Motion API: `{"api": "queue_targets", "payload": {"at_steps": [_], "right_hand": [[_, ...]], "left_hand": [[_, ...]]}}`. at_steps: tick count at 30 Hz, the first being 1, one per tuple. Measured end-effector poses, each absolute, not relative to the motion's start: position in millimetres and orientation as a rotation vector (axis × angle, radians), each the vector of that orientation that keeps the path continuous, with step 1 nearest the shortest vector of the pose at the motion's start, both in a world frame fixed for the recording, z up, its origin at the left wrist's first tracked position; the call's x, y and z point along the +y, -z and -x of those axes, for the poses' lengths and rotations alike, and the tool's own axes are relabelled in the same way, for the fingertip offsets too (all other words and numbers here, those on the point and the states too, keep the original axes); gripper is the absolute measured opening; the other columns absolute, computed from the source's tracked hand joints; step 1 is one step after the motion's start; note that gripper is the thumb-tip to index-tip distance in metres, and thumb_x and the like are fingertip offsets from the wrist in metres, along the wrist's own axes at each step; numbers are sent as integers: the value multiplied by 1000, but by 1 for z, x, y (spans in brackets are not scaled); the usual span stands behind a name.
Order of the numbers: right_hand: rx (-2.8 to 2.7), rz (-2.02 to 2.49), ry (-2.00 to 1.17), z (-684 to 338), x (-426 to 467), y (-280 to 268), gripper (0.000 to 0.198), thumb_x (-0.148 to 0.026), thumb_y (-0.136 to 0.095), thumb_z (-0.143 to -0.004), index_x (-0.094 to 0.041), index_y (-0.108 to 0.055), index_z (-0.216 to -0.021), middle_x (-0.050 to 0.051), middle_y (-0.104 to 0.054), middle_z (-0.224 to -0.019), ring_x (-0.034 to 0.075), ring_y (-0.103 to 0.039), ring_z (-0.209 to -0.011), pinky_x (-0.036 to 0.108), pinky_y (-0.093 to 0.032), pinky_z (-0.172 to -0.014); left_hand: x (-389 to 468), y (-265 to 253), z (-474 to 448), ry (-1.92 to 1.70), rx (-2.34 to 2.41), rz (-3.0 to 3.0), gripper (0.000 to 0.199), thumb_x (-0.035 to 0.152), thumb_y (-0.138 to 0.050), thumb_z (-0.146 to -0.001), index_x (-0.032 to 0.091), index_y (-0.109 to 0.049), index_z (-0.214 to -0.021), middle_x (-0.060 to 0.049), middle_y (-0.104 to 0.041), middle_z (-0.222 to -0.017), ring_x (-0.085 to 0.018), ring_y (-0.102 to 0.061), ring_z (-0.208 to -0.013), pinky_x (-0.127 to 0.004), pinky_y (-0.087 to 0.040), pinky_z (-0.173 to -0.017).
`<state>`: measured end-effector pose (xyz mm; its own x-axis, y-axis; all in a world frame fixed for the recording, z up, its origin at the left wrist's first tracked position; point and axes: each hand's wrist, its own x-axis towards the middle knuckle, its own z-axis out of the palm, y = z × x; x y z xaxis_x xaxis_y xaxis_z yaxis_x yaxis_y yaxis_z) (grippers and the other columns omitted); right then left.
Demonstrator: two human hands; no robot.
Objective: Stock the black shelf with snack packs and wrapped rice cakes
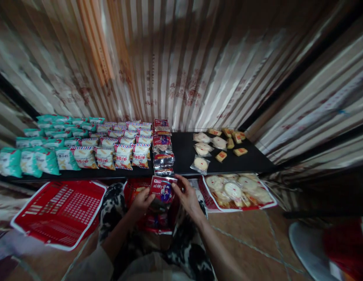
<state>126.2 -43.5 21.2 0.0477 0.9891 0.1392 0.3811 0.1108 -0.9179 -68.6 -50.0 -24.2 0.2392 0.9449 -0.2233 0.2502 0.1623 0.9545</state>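
Between my two hands is a dark red and purple snack packet (161, 189) with white lettering, held above a red basket (162, 232) between my knees. My left hand (141, 203) pinches its left edge. At the packet's upper right, my right hand (186, 194) grips with thumb and fingers. More red packets (152, 220) lie in the basket below, partly hidden by my hands. Just beyond, a column of similar red packets (162, 146) lies overlapping on the black shelf (184, 152).
White snack bags (111, 154) and teal bags (47, 160) stand in rows on the left. Wrapped round pastries (201, 164) and small yellow packets (240, 151) lie to the right. A red basket (61, 210) sits lower left; a filled basket (210, 203) sits right. A striped curtain (175, 66) hangs behind.
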Motion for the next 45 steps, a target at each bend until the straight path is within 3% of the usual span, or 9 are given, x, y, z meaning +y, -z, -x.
{"api": "queue_targets", "payload": {"at_steps": [5, 11, 15, 21, 25, 28, 32, 36, 45], "right_hand": [[-1307, 1307, -1228, -126, -54, -22, 42, -50, -58, -76, -22, -57, -107, 5, -66, -99, 21, -62, -93, 35, -49, -86], [-1161, 1165, -1423, -122, -64, -20, 36, -54, -59, -74, -22, -59, -89, 2, -67, -86, 19, -63, -82, 34, -50, -79], [-1097, 1244, -1324, -125, -56, -31, 38, -55, -60, -72, -21, -60, -88, 1, -67, -76, 20, -63, -75, 33, -51, -72], [-1000, 1204, -1292, -134, -19, -53, 39, -52, -64, -70, -19, -57, -91, 3, -68, -81, 20, -62, -73, 31, -50, -68], [-936, 1172, -1268, -140, 24, -61, 48, -52, -68, -66, -20, -54, -100, 1, -66, -73, 17, -61, -62, 29, -48, -62], [-964, 1215, -1174, -143, 60, -66, 50, -53, -68, -63, -18, -55, -97, 0, -64, -70, 15, -59, -61, 27, -47, -58], [-1088, 1347, -976, -142, 105, -70, 47, -55, -61, -67, -16, -59, -91, -1, -59, -65, 13, -53, -55, 23, -41, -49], [-1235, 1436, -857, -137, 141, -72, 44, -52, -54, -73, -14, -60, -95, 1, -60, -68, 15, -55, -59, 24, -42, -52], [-1486, 1735, -644, -124, 192, -68, 48, -33, -50, -80, -15, -47, -125, 6, -68, -88, 19, -64, -79, 28, -47, -70]], "left_hand": [[-38, -5, 56, -979, 1106, -1113, 54, 54, -59, -68, 14, -57, -103, -11, -68, -101, -22, -64, -89, -34, -50, -81], [-29, -34, 40, -1050, 1081, -1033, 50, 52, -63, -66, 15, -58, -98, -10, -69, -97, -22, -64, -88, -34, -49, -81], [-18, -47, 28, -1104, 1025, -965, 45, 49, -66, -67, 16, -56, -96, -9, -69, -96, -22, -65, -87, -32, -51, -76], [5, -51, 16, -1247, 1085, -1030, 55, 40, -60, -75, 17, -42, -122, -12, -63, -108, -19, -64, -89, -32, -52, -77], [22, -55, 14, -1330, 1210, -1339, 49, 29, -52, -80, 20, -41, -127, -14, -47, -131, -20, -55, -110, -31, -52, -79], [36, -61, 10, -1369, 1259, -1637, 42, 22, -46, -81, 22, -47, -124, -11, -40, -139, -22, -41, -125, -39, -47, -93], [57, -63, 5, -1358, 1332, -1910, 36, 14, -44, -79, 21, -57, -113, -9, -47, -133, -23, -39, -128, -47, -33, -106], [81, -55, 2, -1406, 1411, -1950, 36, 12, -44, -77, 20, -61, -108, -9, -54, -126, -23, -43, -124, -47, -36, -104], [124, -44, 6, -1319, 1618, -1815, 36, 10, -45, -72, 14, -65, -102, -12, -59, -119, -25, -48, -120, -46, -37, -105]]}}
